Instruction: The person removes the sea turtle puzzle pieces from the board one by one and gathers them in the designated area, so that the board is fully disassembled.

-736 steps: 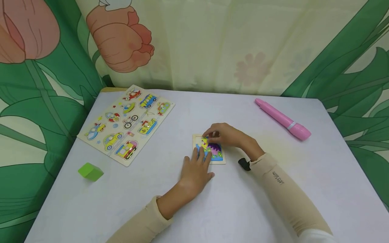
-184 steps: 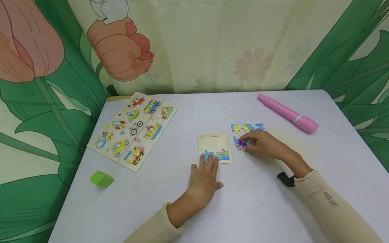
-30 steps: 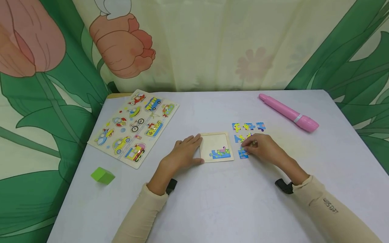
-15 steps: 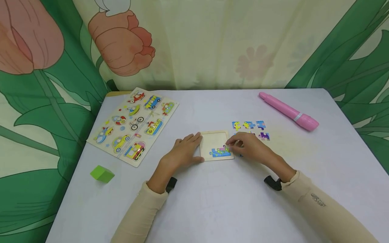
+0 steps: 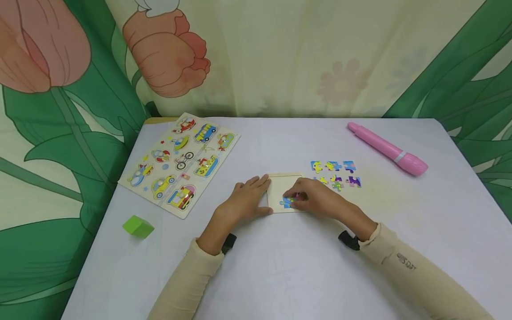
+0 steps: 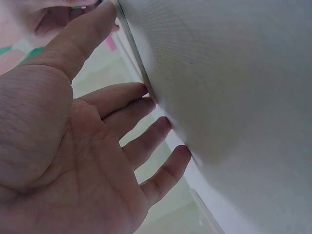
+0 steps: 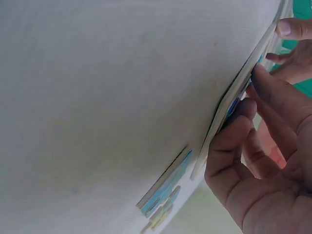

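Note:
A small square wooden puzzle tray (image 5: 277, 186) lies mid-table in the head view. My left hand (image 5: 247, 199) rests along its left edge with fingers extended, fingertips and thumb at the rim. Inside the tray's lower part, my right hand (image 5: 318, 198) pinches a jigsaw piece (image 5: 287, 202) with thumb and index finger; the hand covers the tray's right side. Purple and blue of a piece (image 7: 233, 106) show by the curled fingertips in the right wrist view. In the left wrist view, the left fingers (image 6: 158, 173) meet the tray's edge.
Several loose jigsaw pieces (image 5: 334, 166) lie in rows right of the tray. A pink flashlight-shaped object (image 5: 388, 149) is at the back right. At left are a vehicle picture board (image 5: 180, 164) and a green block (image 5: 138, 226). A printed curtain (image 5: 280, 58) hangs behind the table.
Over the last second my right hand has moved left from the loose pieces into the tray. My left hand has stayed at the tray's left edge. Much earlier, the tray held the full picture.

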Tool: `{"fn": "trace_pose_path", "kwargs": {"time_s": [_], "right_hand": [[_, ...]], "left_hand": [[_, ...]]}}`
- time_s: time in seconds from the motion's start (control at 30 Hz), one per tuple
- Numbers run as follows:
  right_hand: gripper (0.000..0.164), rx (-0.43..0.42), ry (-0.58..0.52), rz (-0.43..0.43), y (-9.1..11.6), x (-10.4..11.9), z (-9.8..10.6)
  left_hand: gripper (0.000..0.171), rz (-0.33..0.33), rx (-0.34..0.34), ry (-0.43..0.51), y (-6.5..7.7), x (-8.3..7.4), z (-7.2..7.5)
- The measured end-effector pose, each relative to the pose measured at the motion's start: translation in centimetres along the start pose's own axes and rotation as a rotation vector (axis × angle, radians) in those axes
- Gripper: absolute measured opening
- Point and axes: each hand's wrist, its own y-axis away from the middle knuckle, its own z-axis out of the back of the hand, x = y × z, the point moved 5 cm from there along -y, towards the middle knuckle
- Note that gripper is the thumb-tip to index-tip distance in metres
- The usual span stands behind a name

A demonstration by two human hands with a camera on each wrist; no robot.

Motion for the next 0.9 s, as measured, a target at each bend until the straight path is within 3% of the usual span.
{"fn": "trace_pose_path", "kwargs": {"time_s": [0.9], "right_hand": [[0.023,-0.057,-0.006,0.055,0.46,0.15,-0.17]], "left_hand": [[0.087,-0.002,-0.009,0.01,0.08,-0.17,-0.03]]}}
